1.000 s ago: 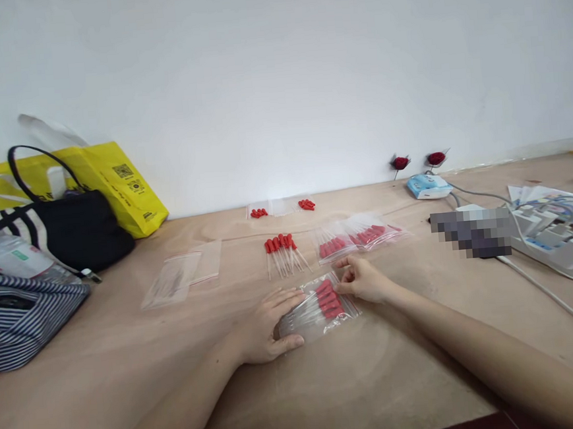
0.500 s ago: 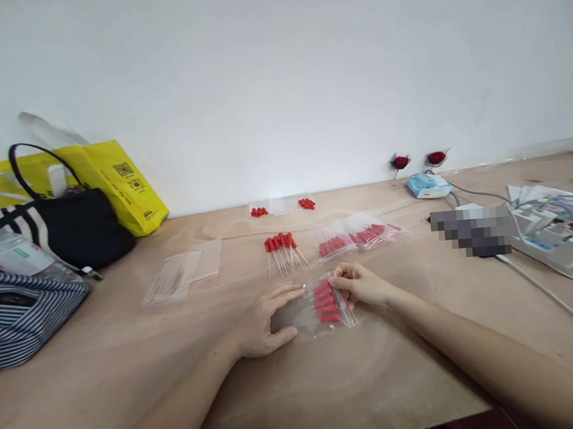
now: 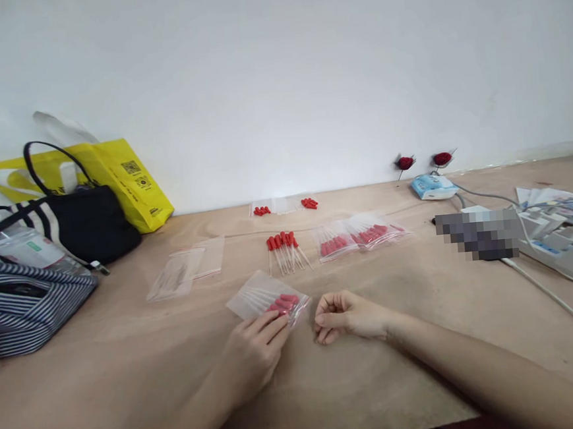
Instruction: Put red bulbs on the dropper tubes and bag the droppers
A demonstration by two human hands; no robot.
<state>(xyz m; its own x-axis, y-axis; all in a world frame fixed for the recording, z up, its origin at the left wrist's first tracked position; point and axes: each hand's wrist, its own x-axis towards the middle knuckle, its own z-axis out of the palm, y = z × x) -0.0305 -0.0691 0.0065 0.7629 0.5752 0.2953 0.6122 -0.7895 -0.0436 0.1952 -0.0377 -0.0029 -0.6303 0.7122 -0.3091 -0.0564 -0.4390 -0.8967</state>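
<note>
A clear zip bag (image 3: pixel 259 292) holding several red-capped droppers lies at the front middle, tilted, its red caps toward the right. The fingers of my left hand (image 3: pixel 257 349) rest together on its lower right part; the thumb is hidden. Just right of the bag, my right hand (image 3: pixel 347 315) has curled fingers with nothing visible in them and does not touch the bag. Loose red-capped droppers (image 3: pixel 283 249) lie fanned out behind the bag. To their right are filled bags (image 3: pixel 367 232). Flat clear bags (image 3: pixel 184 270) lie at the left.
At the back, two small groups of red caps (image 3: pixel 261 210) lie on clear bags. Handbags and a yellow bag (image 3: pixel 141 203) stand at the left. A blue packet (image 3: pixel 433 186), two red roses (image 3: pixel 441 159), cables and a power strip (image 3: pixel 556 236) are at the right.
The filled bag has turned and shifted left. My right hand has let go of its edge and drawn back a little; my left hand has moved onto the bag's capped end.
</note>
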